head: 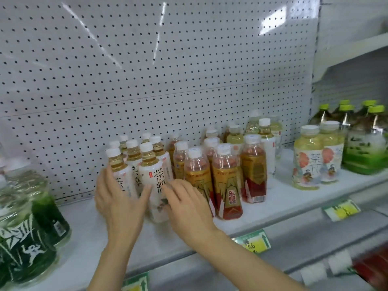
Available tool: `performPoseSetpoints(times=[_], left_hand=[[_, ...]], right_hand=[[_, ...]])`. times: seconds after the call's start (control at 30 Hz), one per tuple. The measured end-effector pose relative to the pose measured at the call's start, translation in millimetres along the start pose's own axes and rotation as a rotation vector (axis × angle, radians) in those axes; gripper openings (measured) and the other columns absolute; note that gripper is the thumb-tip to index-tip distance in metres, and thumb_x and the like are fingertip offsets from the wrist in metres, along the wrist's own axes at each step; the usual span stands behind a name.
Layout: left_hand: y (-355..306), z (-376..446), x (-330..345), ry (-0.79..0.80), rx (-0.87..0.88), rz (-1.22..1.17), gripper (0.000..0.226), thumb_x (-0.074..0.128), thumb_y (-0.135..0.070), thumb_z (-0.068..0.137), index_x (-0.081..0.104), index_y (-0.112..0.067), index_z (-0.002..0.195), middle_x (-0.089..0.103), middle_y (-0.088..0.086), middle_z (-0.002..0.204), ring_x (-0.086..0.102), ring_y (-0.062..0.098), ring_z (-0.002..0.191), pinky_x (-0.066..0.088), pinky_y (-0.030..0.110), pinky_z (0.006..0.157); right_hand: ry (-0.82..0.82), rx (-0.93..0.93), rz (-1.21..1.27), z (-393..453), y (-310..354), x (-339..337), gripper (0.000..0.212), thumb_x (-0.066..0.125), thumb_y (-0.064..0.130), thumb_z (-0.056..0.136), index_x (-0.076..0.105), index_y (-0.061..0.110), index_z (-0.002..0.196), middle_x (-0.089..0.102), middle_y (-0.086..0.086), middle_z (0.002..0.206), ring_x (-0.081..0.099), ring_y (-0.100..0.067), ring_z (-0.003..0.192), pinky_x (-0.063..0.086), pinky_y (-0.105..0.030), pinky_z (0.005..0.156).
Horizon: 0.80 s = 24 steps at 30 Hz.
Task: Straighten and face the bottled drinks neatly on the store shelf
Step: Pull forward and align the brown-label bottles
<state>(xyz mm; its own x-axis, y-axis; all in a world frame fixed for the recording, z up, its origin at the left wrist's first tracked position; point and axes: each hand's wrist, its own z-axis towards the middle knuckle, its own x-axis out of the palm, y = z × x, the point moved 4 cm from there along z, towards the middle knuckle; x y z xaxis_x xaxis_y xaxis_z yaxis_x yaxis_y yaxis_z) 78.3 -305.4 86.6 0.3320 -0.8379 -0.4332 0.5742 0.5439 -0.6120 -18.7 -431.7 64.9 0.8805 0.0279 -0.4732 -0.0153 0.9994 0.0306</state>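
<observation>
On the white shelf (279, 198) stands a cluster of white-label tea bottles with pale yellow drink. The front white-label bottle (154, 181) stands between my two hands. My left hand (120, 202) rests with spread fingers against the left white-label bottle (120, 173), its thumb on the front bottle. My right hand (186, 206) touches the front bottle's lower right side, fingers extended. Right of them stand several red-and-gold tea bottles (227, 185) in rows, upright, labels mostly facing forward.
Large green-label bottles (27, 234) stand at the left edge. Yellow tea bottles (308, 158) and green-capped bottles (365, 143) stand at the right. A pegboard wall (147, 70) backs the shelf. Price tags (254, 242) hang on the front rail.
</observation>
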Motion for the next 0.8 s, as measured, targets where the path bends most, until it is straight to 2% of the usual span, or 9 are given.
performPoseSetpoints(times=[0.1, 0.2, 0.3, 0.4, 0.5, 0.6, 0.7, 0.8], left_hand=[[-41.6, -21.7, 3.0, -0.108, 0.176, 0.033, 0.090, 0.073, -0.044, 0.084, 0.028, -0.010, 0.154, 0.027, 0.013, 0.160, 0.021, 0.032, 0.149, 0.016, 0.050, 0.121], [-97.8, -34.0, 18.4, -0.123, 0.340, -0.041, 0.074, 0.065, -0.044, 0.089, 0.037, -0.012, 0.150, 0.036, 0.009, 0.155, 0.030, 0.028, 0.146, 0.020, 0.044, 0.122], [-166.1, -36.8, 44.3, -0.078, 0.487, -0.089, 0.061, 0.068, -0.035, 0.091, 0.047, -0.012, 0.144, 0.046, 0.007, 0.147, 0.038, 0.024, 0.138, 0.024, 0.033, 0.118], [-234.6, -24.2, 81.0, 0.067, 0.617, 0.001, 0.053, 0.064, -0.035, 0.094, 0.053, -0.015, 0.141, 0.053, 0.004, 0.141, 0.044, 0.025, 0.130, 0.033, 0.039, 0.112], [-291.0, -3.5, 122.3, 0.296, 0.566, 0.163, 0.052, 0.056, -0.042, 0.099, 0.049, -0.018, 0.144, 0.055, 0.002, 0.141, 0.046, 0.023, 0.130, 0.034, 0.037, 0.110], [-316.8, 14.9, 168.0, 0.510, 0.398, 0.230, 0.054, 0.057, -0.052, 0.095, 0.056, -0.017, 0.137, 0.063, 0.004, 0.130, 0.059, 0.026, 0.119, 0.048, 0.042, 0.099], [-316.3, 20.8, 197.0, 0.582, 0.265, 0.351, 0.057, 0.066, -0.059, 0.085, 0.061, -0.017, 0.122, 0.066, 0.003, 0.116, 0.063, 0.027, 0.106, 0.052, 0.048, 0.094], [-312.8, 18.9, 208.0, 0.589, 0.199, 0.383, 0.052, 0.069, -0.059, 0.083, 0.063, -0.013, 0.107, 0.067, 0.004, 0.101, 0.065, 0.026, 0.096, 0.055, 0.041, 0.088]], right_hand=[[-0.135, -0.086, -0.006, -16.7, -18.2, -35.2, 0.023, 0.072, 0.014, 0.084, 0.072, 0.011, 0.107, 0.070, -0.003, 0.107, 0.063, -0.021, 0.102, 0.053, -0.033, 0.079], [-0.200, -0.102, 0.015, -31.8, -50.0, -76.2, 0.013, 0.069, 0.012, 0.087, 0.074, 0.011, 0.099, 0.071, -0.001, 0.097, 0.064, -0.021, 0.091, 0.051, -0.034, 0.072], [-0.186, -0.097, -0.045, -40.3, -96.3, -105.8, 0.013, 0.066, 0.015, 0.090, 0.074, 0.010, 0.099, 0.071, -0.002, 0.097, 0.064, -0.021, 0.091, 0.051, -0.035, 0.073], [-0.176, -0.080, -0.088, -47.7, -146.1, -124.5, 0.014, 0.065, 0.014, 0.090, 0.074, 0.009, 0.098, 0.071, -0.003, 0.096, 0.065, -0.023, 0.088, 0.052, -0.036, 0.072], [-0.155, -0.051, -0.112, -58.2, -185.6, -139.3, 0.016, 0.067, 0.012, 0.086, 0.074, 0.009, 0.100, 0.072, -0.003, 0.095, 0.065, -0.023, 0.087, 0.053, -0.034, 0.071], [-0.116, -0.039, -0.124, -71.2, -214.9, -148.4, 0.017, 0.061, 0.016, 0.088, 0.073, 0.010, 0.099, 0.071, -0.002, 0.094, 0.064, -0.024, 0.084, 0.053, -0.037, 0.070], [-0.079, -0.031, -0.128, -82.3, -238.9, -153.7, 0.016, 0.072, 0.011, 0.081, 0.073, 0.010, 0.098, 0.070, -0.003, 0.092, 0.063, -0.025, 0.080, 0.053, -0.038, 0.066], [-0.041, 0.001, -0.142, -89.1, -255.2, -157.8, 0.025, 0.081, 0.010, 0.073, 0.073, 0.011, 0.097, 0.070, -0.002, 0.091, 0.064, -0.025, 0.080, 0.053, -0.035, 0.067]])
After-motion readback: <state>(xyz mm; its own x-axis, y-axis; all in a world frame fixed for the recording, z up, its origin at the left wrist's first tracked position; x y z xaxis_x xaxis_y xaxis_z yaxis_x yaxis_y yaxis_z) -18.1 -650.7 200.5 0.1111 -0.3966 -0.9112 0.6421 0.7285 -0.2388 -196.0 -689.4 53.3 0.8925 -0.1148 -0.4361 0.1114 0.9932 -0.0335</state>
